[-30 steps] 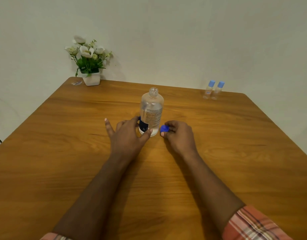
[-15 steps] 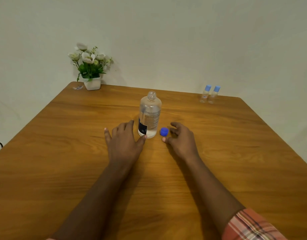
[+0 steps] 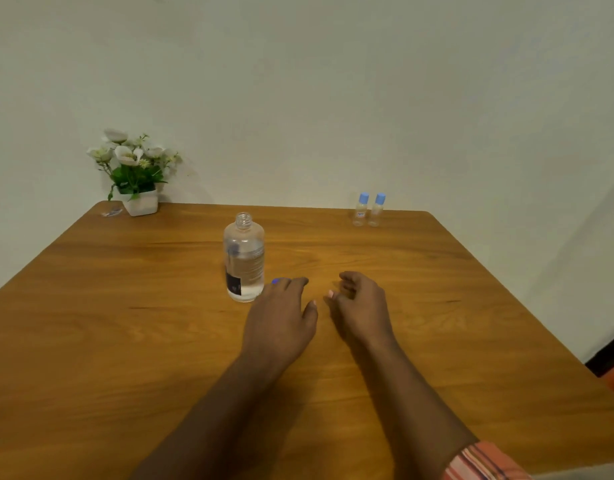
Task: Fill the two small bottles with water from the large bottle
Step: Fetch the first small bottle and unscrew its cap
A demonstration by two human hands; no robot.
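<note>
Both hands have left the large bottle (image 3: 243,258); left hand (image 3: 281,317) half-hides the blue cap (image 3: 276,280), right hand (image 3: 361,308) loose, both empty.

Evenly lit, soft and warm, no hard glare. Faint sheen across the table (image 3: 90,341) toward its far edge. Soft shadows on the wall (image 3: 333,98) behind the flower pot (image 3: 141,202) at the far left corner. Slightly soft focus throughout; wide-angle stretching toward the near corners.
</note>
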